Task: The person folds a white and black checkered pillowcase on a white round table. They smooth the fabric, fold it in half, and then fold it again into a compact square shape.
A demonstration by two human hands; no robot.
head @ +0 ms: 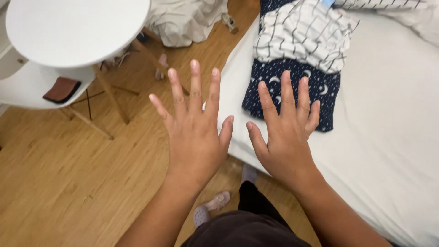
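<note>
Both hands were held out flat, backs up, fingers spread, nothing grasped in either. The left hand [194, 130] hovered over the wooden floor [59, 183] at the edge of the bed [393, 137]; the right hand [286, 132] hovered over the mattress, its fingertips just short of the dark blue moon-print cloth [320, 93].

The step in hand was judged to be a showing of empty hands, with no cloth yet touched. A reach forward by the right hand would be called for if the folded pieces were to be taken.

Two folded cloths were counted, the white checked cloth [306, 34] lying on the blue one. One round white table [73, 27] and one crumpled pale sheet [183, 20] were seen.
</note>
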